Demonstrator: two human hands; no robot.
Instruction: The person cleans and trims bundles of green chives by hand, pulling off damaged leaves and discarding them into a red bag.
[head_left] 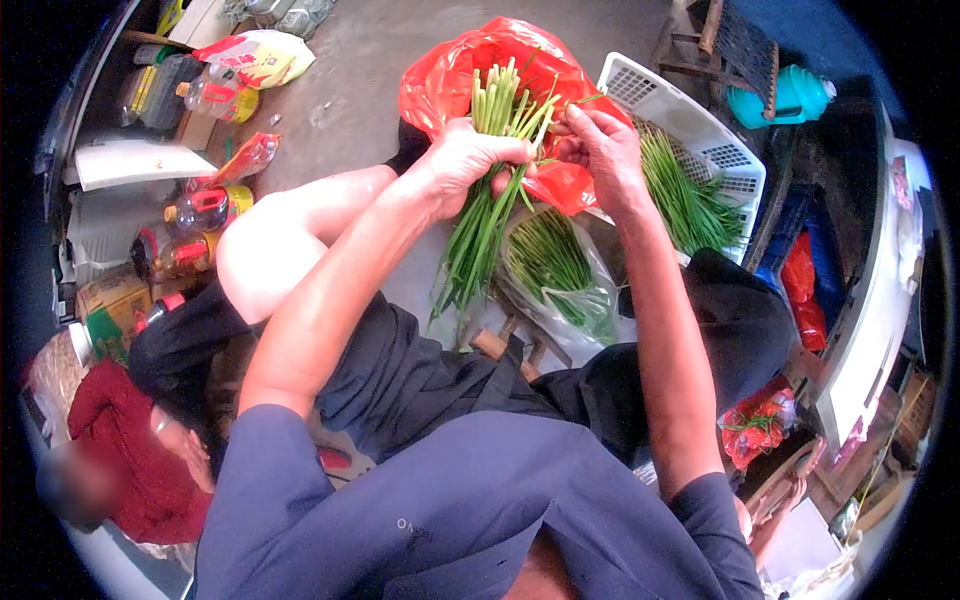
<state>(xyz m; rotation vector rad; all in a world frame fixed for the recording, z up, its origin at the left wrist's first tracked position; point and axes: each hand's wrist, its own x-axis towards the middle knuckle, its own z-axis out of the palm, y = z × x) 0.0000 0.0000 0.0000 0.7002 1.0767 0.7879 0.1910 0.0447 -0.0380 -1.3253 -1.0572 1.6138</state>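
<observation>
Green stalks point(472, 240) jut from 2 sides of the left grip point(462, 165).

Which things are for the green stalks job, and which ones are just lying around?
Seem part of the job:
- green bunch, in the left hand
- right hand, beside it
- white basket and clear bag, both holding stalks
- probably the red bag, behind the bunch

Seem just lying about:
- bottles
- teal jug
- cardboard box

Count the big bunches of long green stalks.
3: one bunch in the left hand, a second in the clear bag, a third in the white basket. More may be hidden in the red bag.
</observation>
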